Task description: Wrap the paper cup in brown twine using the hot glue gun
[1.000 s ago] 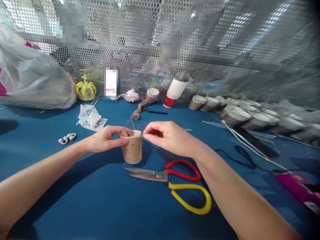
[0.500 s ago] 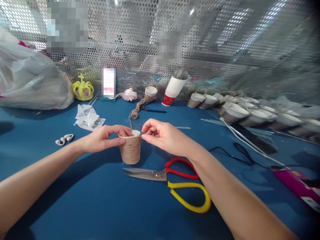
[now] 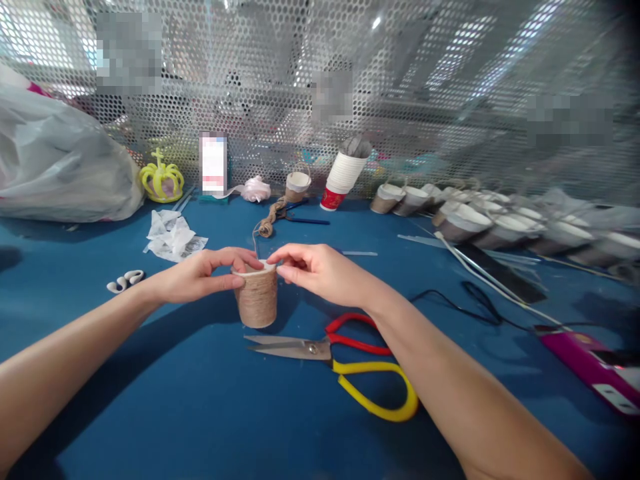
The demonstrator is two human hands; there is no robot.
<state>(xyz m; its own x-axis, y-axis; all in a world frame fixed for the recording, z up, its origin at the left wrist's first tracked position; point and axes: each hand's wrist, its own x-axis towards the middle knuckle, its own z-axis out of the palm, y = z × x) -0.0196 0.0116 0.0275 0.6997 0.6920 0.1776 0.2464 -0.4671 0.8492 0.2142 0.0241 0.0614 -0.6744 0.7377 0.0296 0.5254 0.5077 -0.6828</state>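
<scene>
Cup (image 3: 257,303): twine-wrapped, upright on the blue table (image 3: 190,400), left of centre. Left hand (image 3: 207,272): gripping the left rim, thumb outside, fingers inside. Right hand (image 3: 327,272): fingers bent at the right rim; whether they pinch a strand, cannot tell. Twine (image 3: 273,217): bundle on the far side, strand running to the cup. Risks: slack at the rim could loosen the wraps; a snagged bundle could tug the cup over; a lowered right arm (image 3: 425,360) could knock the scissors (image 3: 313,349), near right.
</scene>
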